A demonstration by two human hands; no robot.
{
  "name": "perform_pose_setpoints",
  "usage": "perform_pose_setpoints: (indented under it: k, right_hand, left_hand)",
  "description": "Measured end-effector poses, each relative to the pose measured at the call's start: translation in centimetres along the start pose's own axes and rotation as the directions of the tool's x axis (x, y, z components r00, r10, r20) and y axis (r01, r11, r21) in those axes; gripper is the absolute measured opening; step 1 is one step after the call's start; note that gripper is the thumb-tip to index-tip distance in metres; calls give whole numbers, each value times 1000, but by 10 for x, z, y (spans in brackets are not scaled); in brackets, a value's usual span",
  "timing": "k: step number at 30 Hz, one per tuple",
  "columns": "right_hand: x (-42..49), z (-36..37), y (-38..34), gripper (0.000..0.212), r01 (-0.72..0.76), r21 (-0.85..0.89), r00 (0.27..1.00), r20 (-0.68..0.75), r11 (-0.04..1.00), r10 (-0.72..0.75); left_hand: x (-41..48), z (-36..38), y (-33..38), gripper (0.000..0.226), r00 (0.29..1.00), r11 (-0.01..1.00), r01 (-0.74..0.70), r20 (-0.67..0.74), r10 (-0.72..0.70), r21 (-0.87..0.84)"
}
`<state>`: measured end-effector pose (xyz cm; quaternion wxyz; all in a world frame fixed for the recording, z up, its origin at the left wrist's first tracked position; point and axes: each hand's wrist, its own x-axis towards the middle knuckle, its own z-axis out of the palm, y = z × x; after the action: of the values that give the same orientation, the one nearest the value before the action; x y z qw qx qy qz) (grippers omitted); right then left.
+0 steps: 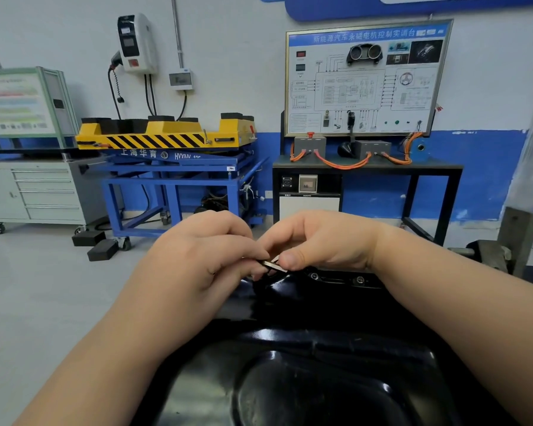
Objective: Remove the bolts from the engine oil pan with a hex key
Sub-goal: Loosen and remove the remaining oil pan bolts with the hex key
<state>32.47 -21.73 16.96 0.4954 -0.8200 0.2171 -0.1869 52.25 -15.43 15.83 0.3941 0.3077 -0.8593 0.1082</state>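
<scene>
The glossy black oil pan (305, 364) fills the lower middle of the head view. Two bolts (314, 275) (360, 280) sit in its far flange, right of my hands. Both hands meet over the pan's far edge. My left hand (197, 259) and my right hand (317, 244) pinch a short dark metal hex key (273, 265) between fingertips and thumbs. The key's tip and whatever lies under it are hidden by my fingers.
A blue lift cart with a yellow striped top (166, 167) stands behind on the left, with black blocks (102, 250) on the floor by it. A black training bench with a wiring board (363, 167) stands behind on the right. A grey metal stand (505, 244) is at the far right.
</scene>
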Motion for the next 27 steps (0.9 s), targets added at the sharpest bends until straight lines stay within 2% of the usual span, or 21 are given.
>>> perform_pose_setpoints:
  k: [4,7,10,12,15,18,22,27]
  right_hand:
    - [0,0,-2,66,0,-12,1000,29,1000,1]
    - [-1,2,-5,54,1,-26,999,43,1000,0]
    - [2,4,-7,39,-10,-130,1000,18,991,12]
    - [4,7,-7,27,-42,-194,999,-30,980,37]
    - [4,13,-12,26,-64,-298,993,-110,952,33]
    - [4,16,-17,21,-45,-415,981,-192,909,-39]
    - [5,19,-18,24,52,-501,947,-251,864,-202]
    - [5,21,-20,23,96,-602,893,-299,793,-336]
  left_hand:
    - [0,0,-1,24,1000,1000,-10,3,10,-13]
    - [0,0,-2,22,1000,1000,-14,5,14,-17]
    - [-1,0,-4,19,1000,998,0,-6,0,-56]
    - [0,0,-5,19,999,995,47,-11,-48,-93]
    - [1,3,-7,17,991,978,133,2,-135,-163]
    - [0,3,-7,30,983,945,184,30,-182,-270]
    - [-2,2,-5,38,984,923,175,74,-160,-343]
    - [-2,-1,-3,41,983,873,185,99,-157,-451]
